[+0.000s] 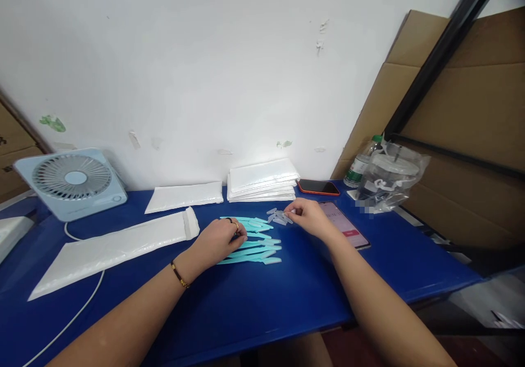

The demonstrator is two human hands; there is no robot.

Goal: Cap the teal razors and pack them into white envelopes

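Several turquoise plastic sticks (256, 243) with pale ends lie side by side on the blue table, tips pointing right. My left hand (221, 238) rests over their left part with its fingers curled; what it grips, if anything, is hidden. Right of the sticks' upper ends is a small pile of translucent caps (278, 217). The thumb and index finger of my right hand (305, 215) are pinched together at the pile's right edge, and whatever sits between them is too small to make out.
White padded envelopes (262, 175) are stacked by the wall, with another (184, 196) beside them and an open one (118, 246) at left. A fan (74, 181) stands far left. Right are two phones (318, 187) (344, 225), a bottle (361, 167) and a bagged container (389, 178).
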